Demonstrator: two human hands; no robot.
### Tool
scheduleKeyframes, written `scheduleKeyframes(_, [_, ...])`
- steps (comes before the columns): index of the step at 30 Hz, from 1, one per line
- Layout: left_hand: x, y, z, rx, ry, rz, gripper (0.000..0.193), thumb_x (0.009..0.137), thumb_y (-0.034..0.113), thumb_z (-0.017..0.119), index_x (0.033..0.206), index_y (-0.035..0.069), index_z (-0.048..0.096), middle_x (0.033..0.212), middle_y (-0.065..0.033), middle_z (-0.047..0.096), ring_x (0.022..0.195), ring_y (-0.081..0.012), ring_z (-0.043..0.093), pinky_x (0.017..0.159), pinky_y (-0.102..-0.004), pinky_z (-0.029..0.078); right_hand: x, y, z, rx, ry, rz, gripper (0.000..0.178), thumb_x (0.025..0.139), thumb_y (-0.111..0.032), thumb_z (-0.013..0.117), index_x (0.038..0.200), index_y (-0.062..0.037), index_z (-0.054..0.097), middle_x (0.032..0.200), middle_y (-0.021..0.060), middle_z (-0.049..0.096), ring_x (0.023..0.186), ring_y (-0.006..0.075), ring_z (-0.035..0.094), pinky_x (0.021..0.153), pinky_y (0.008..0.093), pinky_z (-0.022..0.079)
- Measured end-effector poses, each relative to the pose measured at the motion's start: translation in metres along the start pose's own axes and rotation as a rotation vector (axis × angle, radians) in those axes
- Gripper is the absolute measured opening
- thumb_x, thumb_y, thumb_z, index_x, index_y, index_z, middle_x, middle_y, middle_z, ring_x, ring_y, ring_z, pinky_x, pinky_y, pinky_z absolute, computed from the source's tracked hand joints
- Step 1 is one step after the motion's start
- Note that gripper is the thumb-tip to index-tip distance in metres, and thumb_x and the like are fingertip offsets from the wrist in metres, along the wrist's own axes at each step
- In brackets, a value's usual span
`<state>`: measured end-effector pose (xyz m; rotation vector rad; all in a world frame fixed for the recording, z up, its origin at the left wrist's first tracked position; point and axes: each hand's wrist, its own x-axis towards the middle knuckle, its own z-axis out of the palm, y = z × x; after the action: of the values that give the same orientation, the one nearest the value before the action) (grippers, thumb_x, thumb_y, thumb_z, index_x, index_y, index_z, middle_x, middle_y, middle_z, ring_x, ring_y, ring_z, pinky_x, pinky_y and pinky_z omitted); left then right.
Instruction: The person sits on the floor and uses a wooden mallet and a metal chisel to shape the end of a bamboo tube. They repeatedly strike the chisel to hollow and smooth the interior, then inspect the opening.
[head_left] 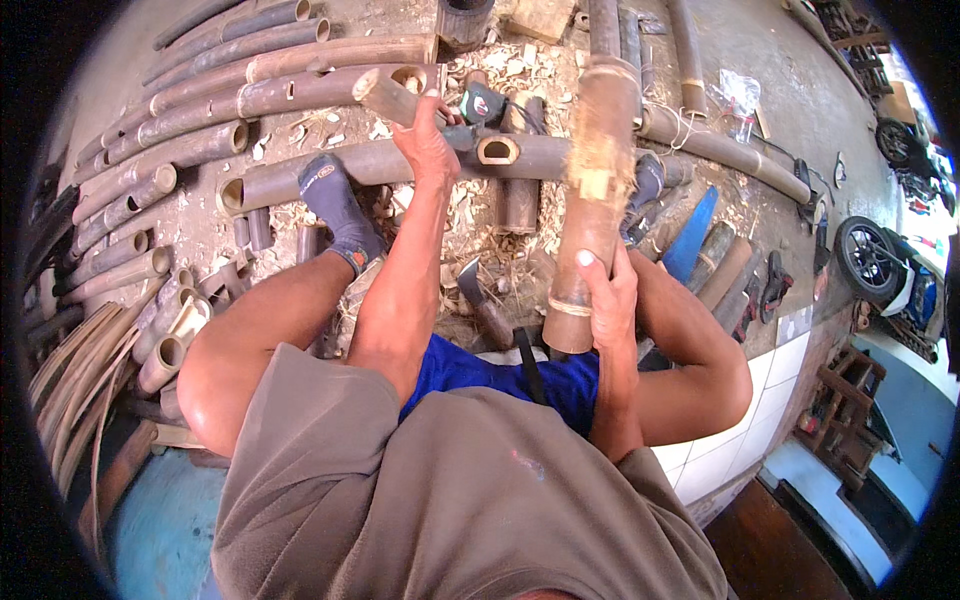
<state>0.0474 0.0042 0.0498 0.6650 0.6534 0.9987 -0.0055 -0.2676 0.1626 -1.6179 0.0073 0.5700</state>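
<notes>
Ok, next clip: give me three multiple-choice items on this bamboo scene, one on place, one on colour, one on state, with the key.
1. Where does the chopping knife lie?
A. On the chips between the person's legs
B. On the white tiles
C. In the left hand

2. What colour are the shorts?
A. Red
B. Blue
C. White

3. What is the right hand doing?
A. Resting open on a knee
B. Gripping the thick bamboo pole
C. Holding a saw

Key: 1 A, the blade rests on the shavings by the left forearm, with no hand on it. 2 B, bright blue cloth shows below the shirt. 3 B, its fingers wrap the pole near its lower end, while the left hand holds a short bamboo piece.
</notes>
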Motion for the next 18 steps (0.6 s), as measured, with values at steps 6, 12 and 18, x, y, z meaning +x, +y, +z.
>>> scheduleKeyframes(6, [-0.008,-0.008,-0.016,0.052,-0.028,-0.050,0.020,0.087,0.014,0.074,0.092,0.003,0.059,0.076,-0.0046,0.062,0.062,-0.0147,0.058,0.061,-0.0328,0.051,0.009,-0.040,0.021,-0.237,-0.126,-0.134,0.068,0.092,-0.025,0.072,0.149,0.0017,0.046,0.125,0.0135,0.065,0.111,0.0192,0.062,0.100,0.0345,0.049])
scheduleKeyframes(12, [-0.006,-0.032,-0.039,0.208,-0.113,-0.005,0.014,0.087,0.009,0.074,0.096,0.002,0.065,0.083,-0.0053,0.068,0.072,-0.0124,0.063,0.068,-0.0304,0.052,0.029,-0.082,0.039,-0.452,-0.197,-0.292,0.084,0.086,-0.026,0.077,0.155,0.0020,0.039,0.135,0.0221,0.064,0.117,0.0277,0.065,0.100,0.0382,0.052])
scheduleKeyframes(18, [-0.016,-0.035,-0.036,0.342,-0.155,0.245,0.024,0.089,0.009,0.078,0.108,0.000,0.066,0.096,-0.0050,0.073,0.083,-0.0128,0.067,0.077,-0.0306,0.055,0.074,-0.145,0.065,-1.514,-0.327,-0.709,0.093,0.079,-0.034,0.082,0.160,-0.0238,0.038,0.112,0.0177,0.069,0.099,0.0336,0.070,0.086,0.0437,0.057])
